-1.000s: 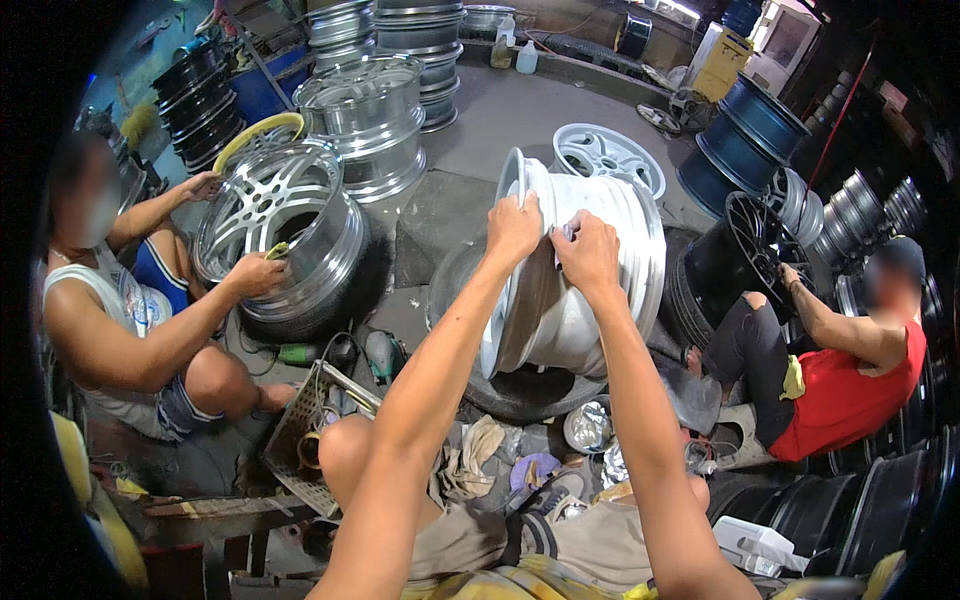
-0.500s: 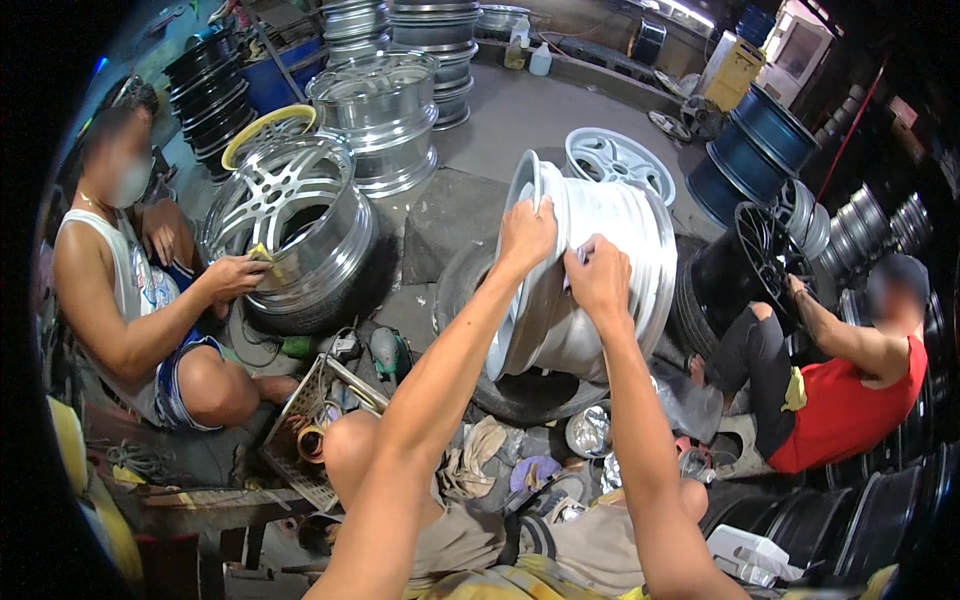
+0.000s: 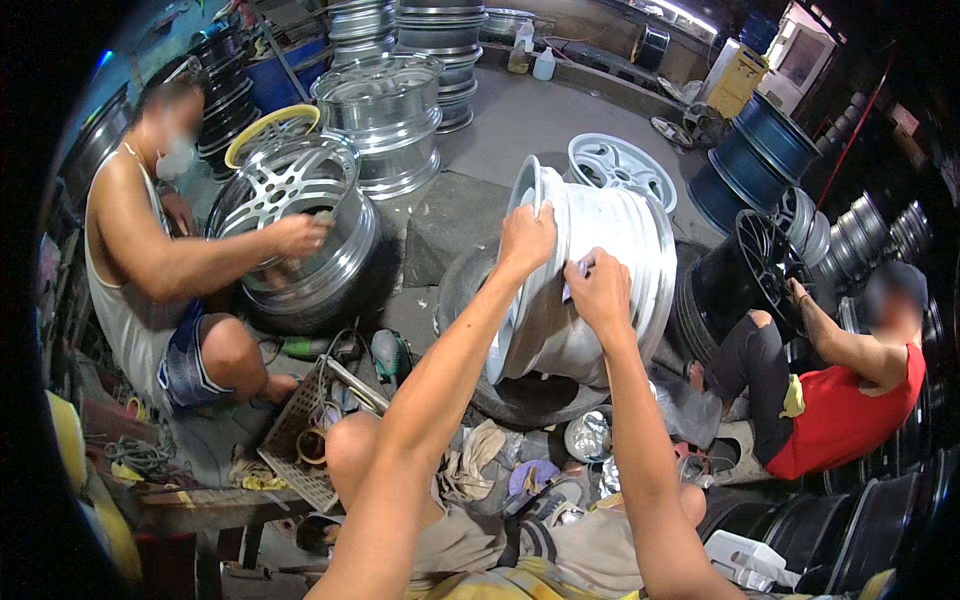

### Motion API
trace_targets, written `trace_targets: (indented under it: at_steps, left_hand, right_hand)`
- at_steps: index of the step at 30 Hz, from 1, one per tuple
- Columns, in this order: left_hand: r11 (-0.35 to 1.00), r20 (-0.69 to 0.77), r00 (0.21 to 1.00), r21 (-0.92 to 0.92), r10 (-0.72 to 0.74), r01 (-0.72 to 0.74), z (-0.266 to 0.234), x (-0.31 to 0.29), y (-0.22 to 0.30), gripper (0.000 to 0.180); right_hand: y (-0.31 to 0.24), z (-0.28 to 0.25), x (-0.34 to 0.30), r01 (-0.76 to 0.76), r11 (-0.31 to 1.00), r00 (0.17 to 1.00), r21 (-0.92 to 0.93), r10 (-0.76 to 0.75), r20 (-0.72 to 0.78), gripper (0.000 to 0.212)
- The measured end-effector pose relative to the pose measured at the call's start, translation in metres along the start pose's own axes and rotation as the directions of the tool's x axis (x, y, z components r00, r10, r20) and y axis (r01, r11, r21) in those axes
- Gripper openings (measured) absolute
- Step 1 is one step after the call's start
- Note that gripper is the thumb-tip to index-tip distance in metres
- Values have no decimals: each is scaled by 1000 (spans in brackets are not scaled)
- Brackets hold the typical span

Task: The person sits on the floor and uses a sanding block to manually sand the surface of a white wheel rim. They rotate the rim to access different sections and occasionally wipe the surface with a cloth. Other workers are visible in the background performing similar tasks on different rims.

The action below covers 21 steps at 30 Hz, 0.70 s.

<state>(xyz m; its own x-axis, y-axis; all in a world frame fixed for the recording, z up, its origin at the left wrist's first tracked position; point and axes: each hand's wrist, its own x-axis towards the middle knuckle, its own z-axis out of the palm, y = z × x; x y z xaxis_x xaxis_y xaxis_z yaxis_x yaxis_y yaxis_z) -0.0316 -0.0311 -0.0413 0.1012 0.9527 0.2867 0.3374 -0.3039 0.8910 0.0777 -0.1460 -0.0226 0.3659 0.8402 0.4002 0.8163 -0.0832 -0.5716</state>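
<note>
A pale silver wheel rim (image 3: 620, 225) stands on its edge before me, over a black tire (image 3: 462, 290) lying flat. Around the rim's left lip, my left hand (image 3: 528, 238) is closed. My right hand (image 3: 602, 288) pinches a small folded purplish piece of sandpaper (image 3: 569, 284) against the barrel, just right of that lip. Most of the sandpaper is hidden by the fingers.
At left, a co-worker's hand (image 3: 300, 235) works over a polished rim (image 3: 320, 270) on a tire. On the right, another person in red holds a black rim (image 3: 725, 270). A plastic crate (image 3: 300, 455), a green power tool (image 3: 386, 352) and rags (image 3: 475, 460) lie near my knees.
My right hand has shifted down slightly along the barrel, with more of the sandpaper showing. My left hand stays put. The left co-worker has leaned in and reached farther across their rim.
</note>
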Motion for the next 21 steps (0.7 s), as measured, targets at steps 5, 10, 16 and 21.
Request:
trace_targets:
  at_steps: [5, 10, 16, 21]
  left_hand:
    - [1000, 3, 1000, 7, 23, -23, 4, 0, -3, 53]
    - [999, 81, 996, 45, -29, 26, 2, 5, 3, 56]
    - [1000, 34, 999, 23, -17, 16, -3, 5, 5, 58]
    - [996, 73, 997, 86, -5, -1, -13, 5, 12, 52]
  right_hand:
    - [-6, -3, 24, -27, 998, 1000, -51, 27, 6, 29]
    - [4, -7, -17, 32, 993, 997, -117, -23, 72, 28]
    - [40, -36, -119, -95, 995, 989, -15, 96, 111, 31]
    - [86, -20, -203, -297, 925, 918, 238, 208, 338, 30]
